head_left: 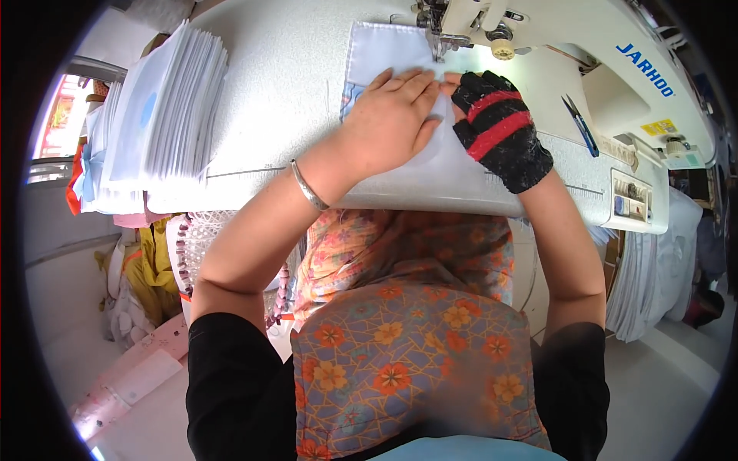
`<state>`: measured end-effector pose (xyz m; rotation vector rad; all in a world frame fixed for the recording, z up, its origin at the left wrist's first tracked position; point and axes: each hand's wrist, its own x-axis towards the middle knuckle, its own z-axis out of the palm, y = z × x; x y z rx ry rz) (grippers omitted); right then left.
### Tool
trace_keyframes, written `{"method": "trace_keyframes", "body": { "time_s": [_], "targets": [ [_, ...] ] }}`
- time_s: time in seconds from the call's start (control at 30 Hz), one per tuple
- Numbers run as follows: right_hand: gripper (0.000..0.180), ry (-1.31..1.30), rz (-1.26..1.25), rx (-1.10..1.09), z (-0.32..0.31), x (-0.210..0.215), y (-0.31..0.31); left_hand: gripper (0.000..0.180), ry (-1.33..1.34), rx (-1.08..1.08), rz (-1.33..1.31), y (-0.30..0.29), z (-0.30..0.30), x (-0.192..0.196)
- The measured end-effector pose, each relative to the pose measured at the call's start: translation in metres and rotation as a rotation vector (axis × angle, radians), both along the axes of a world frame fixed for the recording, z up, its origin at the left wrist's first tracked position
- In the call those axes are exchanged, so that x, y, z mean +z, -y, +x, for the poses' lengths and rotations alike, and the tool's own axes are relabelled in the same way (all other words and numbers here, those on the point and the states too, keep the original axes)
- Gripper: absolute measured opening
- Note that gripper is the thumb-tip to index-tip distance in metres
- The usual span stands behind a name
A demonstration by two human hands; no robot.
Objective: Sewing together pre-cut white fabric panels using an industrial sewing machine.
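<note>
A white cloth piece (388, 48) with a stitched edge and a bluish patterned patch lies on the sewing machine table, its far right corner by the presser foot (439, 51). Spread flat on the cloth, my left hand (393, 123) presses it down just in front of the needle area; a silver bangle is on that wrist. My right hand (498, 127) wears a black fingerless glove with red stripes. Its bare fingertips are bent together at the cloth's right edge, close to the left fingertips. The glove partly hides this grip. The white sewing machine (615, 58) arches over the table's right side.
A tall stack of folded white pieces (173, 107) stands at the table's left. Thread snips (580, 127) lie to the right, near a small compartment tray (630, 198) set into the table. More white material (642, 261) hangs below right. A floral apron (415, 346) covers my lap.
</note>
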<state>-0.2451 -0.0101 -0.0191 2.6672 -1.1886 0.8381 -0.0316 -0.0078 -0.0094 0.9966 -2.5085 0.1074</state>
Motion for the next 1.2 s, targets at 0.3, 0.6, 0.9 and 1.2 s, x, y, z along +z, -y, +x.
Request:
{"method": "trace_keyframes", "body": {
  "time_s": [0.3, 0.6, 0.9, 1.2],
  "targets": [
    [0.029, -0.004, 0.041, 0.046, 0.008, 0.013, -0.011, 0.036, -0.050, -0.035, 0.017, 0.016, 0.007, 0.000],
    [0.033, -0.052, 0.032, 0.034, 0.011, 0.018, -0.014, 0.033, -0.060, -0.079, -0.001, 0.034, 0.015, -0.003],
    [0.041, -0.094, -0.004, -0.031, 0.012, 0.010, -0.006, 0.033, 0.000, -0.127, -0.015, 0.049, 0.027, -0.003],
    [0.042, -0.177, 0.024, -0.075, 0.011, 0.009, -0.003, 0.034, -0.001, -0.027, -0.087, 0.038, 0.017, -0.001]
  ]
}}
